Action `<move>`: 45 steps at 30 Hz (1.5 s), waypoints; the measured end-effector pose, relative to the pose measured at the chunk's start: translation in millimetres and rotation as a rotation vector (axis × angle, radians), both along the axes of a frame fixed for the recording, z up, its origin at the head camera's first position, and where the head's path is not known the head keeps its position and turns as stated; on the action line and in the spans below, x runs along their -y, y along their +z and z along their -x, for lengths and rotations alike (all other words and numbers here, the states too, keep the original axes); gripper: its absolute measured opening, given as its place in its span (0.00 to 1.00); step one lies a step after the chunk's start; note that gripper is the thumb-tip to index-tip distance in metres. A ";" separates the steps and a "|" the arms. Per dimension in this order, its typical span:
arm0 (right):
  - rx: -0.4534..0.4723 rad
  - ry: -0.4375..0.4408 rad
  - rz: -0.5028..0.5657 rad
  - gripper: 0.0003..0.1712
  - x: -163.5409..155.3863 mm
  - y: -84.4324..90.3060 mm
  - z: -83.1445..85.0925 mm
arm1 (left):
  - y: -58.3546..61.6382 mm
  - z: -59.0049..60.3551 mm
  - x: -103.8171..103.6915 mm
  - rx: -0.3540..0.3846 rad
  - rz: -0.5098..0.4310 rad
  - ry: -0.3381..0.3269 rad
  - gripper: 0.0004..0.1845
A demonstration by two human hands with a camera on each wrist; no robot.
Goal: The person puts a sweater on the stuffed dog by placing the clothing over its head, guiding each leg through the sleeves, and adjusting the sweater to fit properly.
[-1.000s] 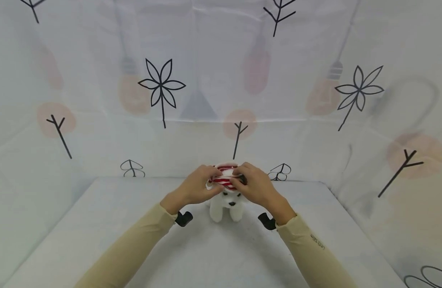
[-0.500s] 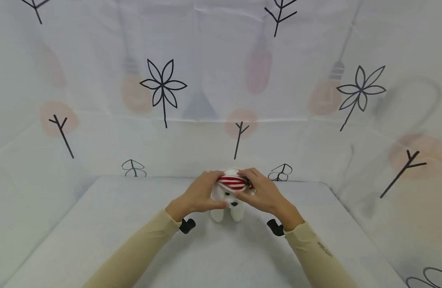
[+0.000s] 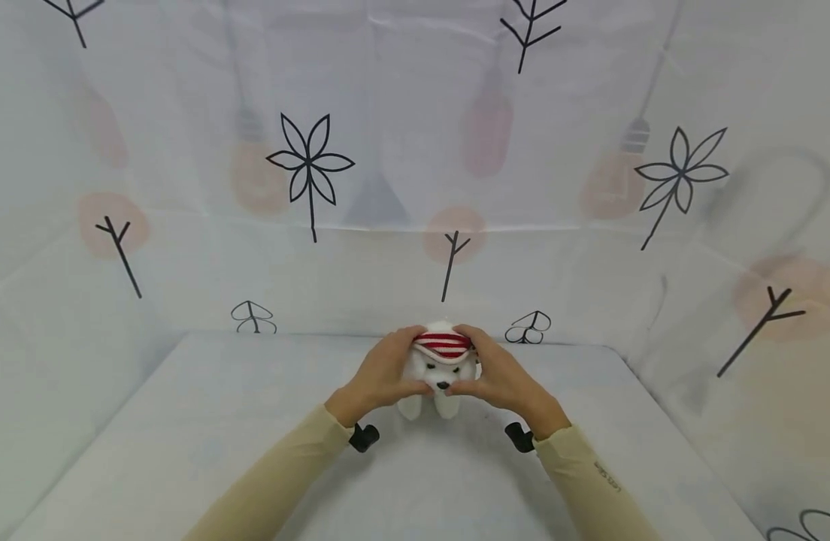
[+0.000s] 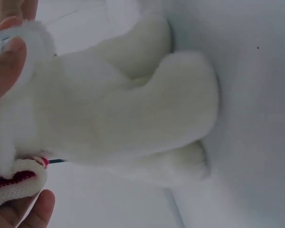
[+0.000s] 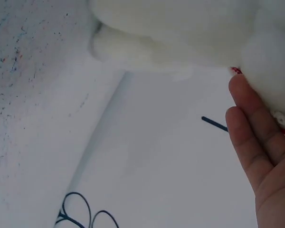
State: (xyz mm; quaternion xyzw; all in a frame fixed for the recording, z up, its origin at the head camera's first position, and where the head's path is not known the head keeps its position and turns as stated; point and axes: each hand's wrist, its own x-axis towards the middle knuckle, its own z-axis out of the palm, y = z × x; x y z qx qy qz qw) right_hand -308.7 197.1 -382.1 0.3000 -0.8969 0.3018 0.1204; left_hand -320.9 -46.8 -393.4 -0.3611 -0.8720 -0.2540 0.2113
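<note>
A white plush dog (image 3: pixel 444 377) stands on the table, facing the camera, with a red-and-white striped knit hat (image 3: pixel 443 344) low on its forehead above its eyes. My left hand (image 3: pixel 383 370) holds one side of its head, thumb beside the black nose. On the other side my right hand (image 3: pixel 501 378) grips it in the same way, thumb close to the muzzle. The left wrist view shows the plush dog's body and legs (image 4: pixel 133 104) and the hat's knit edge (image 4: pixel 19 183) by my fingertips. Fingers (image 5: pixel 254 123) of the right hand lie along the fur and hat edge in the right wrist view.
The white-covered table (image 3: pixel 252 421) reaches back to a patterned cloth backdrop (image 3: pixel 381 278) with flower and twig drawings. Cloth walls stand on both sides. A black wrist mount (image 3: pixel 365 437) sits under the left wrist, and another mount (image 3: pixel 519 437) under the right.
Both hands have shifted from the striped hat on top to the sides of the plush dog's head, thumbs moving down to the muzzle. The face now shows between them.
</note>
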 end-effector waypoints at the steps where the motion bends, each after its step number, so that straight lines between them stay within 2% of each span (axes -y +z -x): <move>1: -0.008 0.017 0.019 0.57 0.6 -1.5 0.3 | -1.1 -1.1 0.5 -0.005 -0.010 0.006 0.50; 5: -0.062 0.101 0.089 0.55 5.5 -3.7 0.5 | -2.2 -6.6 4.6 -0.021 -0.064 0.009 0.49; 10: -0.115 0.192 0.153 0.53 16.1 -3.8 -3.0 | 0.1 -16.3 14.6 -0.042 -0.119 -0.024 0.46; 16: -0.149 0.241 0.186 0.54 31.7 -1.9 -8.1 | 4.2 -27.1 29.8 -0.095 -0.145 -0.024 0.45; 20: -0.133 0.265 0.198 0.53 40.9 -2.9 -10.1 | 4.0 -32.8 39.2 -0.093 -0.152 -0.015 0.44; 25: -0.136 0.256 0.175 0.52 46.9 -8.2 -12.5 | -2.1 -37.1 46.9 -0.055 -0.153 -0.009 0.43; 29: -0.154 0.235 0.174 0.51 49.1 -9.6 -14.8 | -9.2 -38.3 49.6 -0.026 -0.198 -0.015 0.43; 34: -0.194 0.158 0.134 0.51 49.6 -10.8 -17.9 | -18.5 -40.0 50.0 -0.004 -0.259 -0.018 0.41; 40: -0.384 0.050 0.064 0.47 49.9 -12.8 -17.6 | -23.4 -42.6 47.8 -0.060 -0.285 -0.005 0.38; 45: -0.564 0.077 0.025 0.36 50.3 -12.4 -16.3 | -24.1 -45.2 46.5 -0.127 -0.288 -0.009 0.32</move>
